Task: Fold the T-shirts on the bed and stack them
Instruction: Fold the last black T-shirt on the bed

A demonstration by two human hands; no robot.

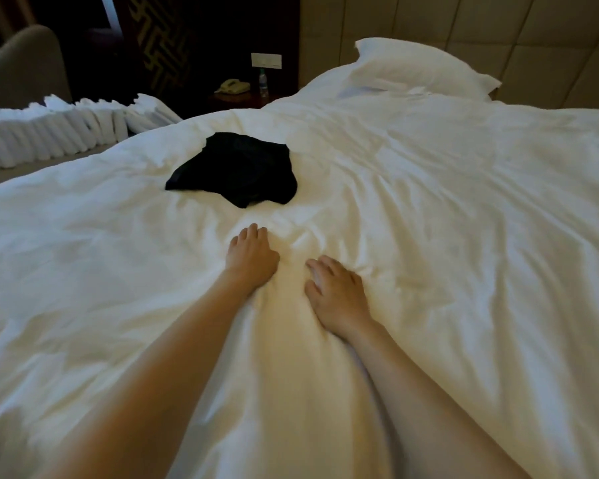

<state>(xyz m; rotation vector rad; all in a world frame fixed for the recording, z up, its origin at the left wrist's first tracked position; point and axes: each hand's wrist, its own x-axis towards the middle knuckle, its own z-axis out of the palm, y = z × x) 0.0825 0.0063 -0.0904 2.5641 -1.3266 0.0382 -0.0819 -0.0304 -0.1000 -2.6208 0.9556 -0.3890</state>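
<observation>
Head view: left hand (251, 258), right hand (338, 297) on duvet (446, 209), T-shirt (236, 171) beyond.

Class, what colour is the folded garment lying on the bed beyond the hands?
Black, plain as far as shows; the garment is clearest in the head view, against the white bed.

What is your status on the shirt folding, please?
Left hand and right hand open, pressing the duvet. Black T-shirt beyond, untouched. Nothing between.

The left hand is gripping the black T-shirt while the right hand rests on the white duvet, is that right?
Not quite. The head view shows the left hand resting on the white duvet like the right hand, short of the black T-shirt and not touching it.
</observation>
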